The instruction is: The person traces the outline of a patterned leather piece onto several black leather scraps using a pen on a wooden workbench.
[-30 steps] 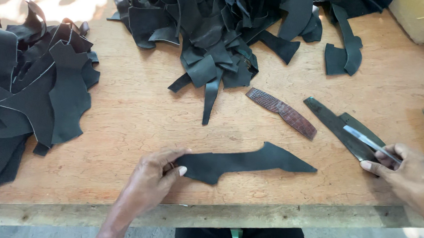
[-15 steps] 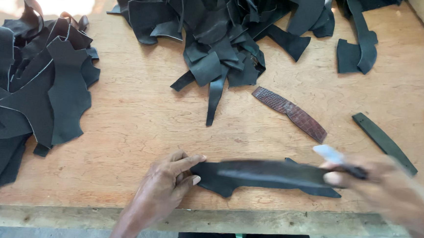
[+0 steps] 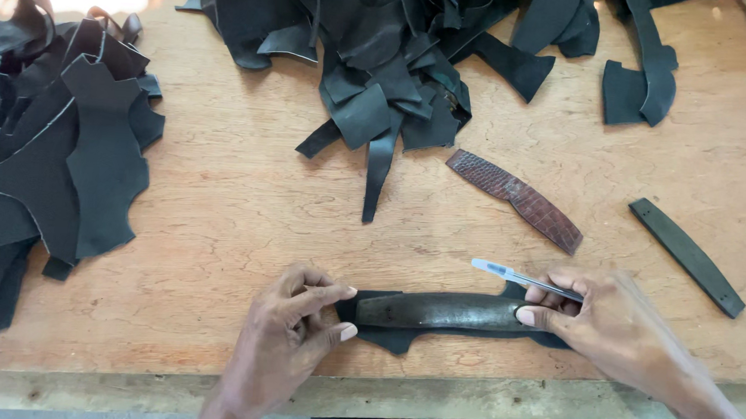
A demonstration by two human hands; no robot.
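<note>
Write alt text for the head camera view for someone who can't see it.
Two hands, left hand and right hand, press a long dark curved template onto a black leather piece; the right also holds a slim silver pen. Black leather scraps cover the wooden table.

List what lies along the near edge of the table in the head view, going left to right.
Stack of black leather pieces → left hand → dark curved template lying on a black leather piece → right hand, holding a silver pen → narrow dark strip.
</note>
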